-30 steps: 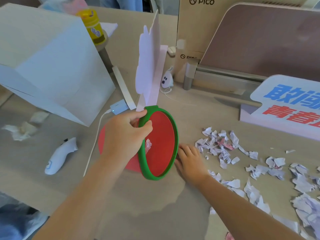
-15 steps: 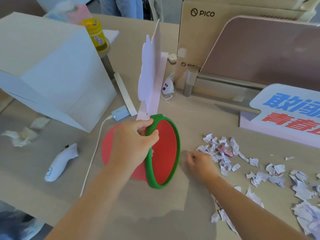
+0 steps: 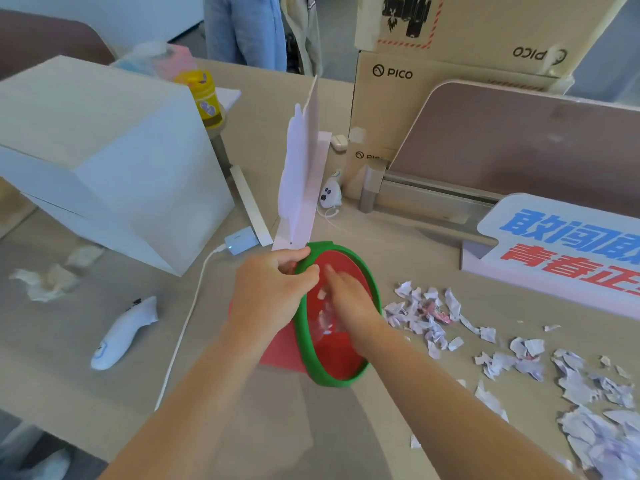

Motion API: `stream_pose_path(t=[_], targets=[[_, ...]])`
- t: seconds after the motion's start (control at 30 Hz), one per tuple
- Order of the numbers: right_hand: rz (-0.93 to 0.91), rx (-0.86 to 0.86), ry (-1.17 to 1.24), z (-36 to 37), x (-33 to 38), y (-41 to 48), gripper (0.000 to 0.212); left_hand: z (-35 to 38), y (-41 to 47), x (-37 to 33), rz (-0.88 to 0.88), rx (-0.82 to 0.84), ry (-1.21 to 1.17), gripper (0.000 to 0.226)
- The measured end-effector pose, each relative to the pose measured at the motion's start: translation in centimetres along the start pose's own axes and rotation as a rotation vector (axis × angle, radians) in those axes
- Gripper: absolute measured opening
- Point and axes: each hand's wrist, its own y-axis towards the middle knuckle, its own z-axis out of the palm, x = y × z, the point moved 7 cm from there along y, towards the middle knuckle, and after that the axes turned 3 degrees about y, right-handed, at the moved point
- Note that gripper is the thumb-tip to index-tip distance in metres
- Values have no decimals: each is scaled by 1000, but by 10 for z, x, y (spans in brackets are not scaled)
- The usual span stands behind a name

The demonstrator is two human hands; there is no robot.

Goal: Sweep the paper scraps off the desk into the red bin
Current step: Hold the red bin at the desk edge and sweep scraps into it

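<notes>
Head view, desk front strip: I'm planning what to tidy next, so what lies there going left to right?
Crumpled tissue → white controller → left hand → red bin → paper scraps.

Beige desk [image 3: 104, 393] under soft daylight; brown partition panel [image 3: 519, 150] at the far right, stacked cardboard boxes [image 3: 433, 81] behind, pale wall [image 3: 104, 12] beyond.
</notes>
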Motion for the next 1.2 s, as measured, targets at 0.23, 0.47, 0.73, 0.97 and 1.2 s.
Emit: stream_pose_path(t=[0.23, 0.47, 0.73, 0.97, 1.2], targets=[[-276, -22, -232, -22, 14, -18, 22, 18, -4, -11, 69, 34, 4, 32], [-267, -324, 178, -112, -4, -15, 13, 39, -1, -24, 125, 58, 35, 34], [14, 96, 446, -42, -22, -5, 17, 56, 8, -31, 150, 76, 90, 35], [-435, -529, -185, -119, -10, -7, 19, 53, 17, -28, 121, 73, 79, 33], [-29, -500, -875, -176, -84, 59, 83, 63, 28, -33, 118, 90, 74, 32]])
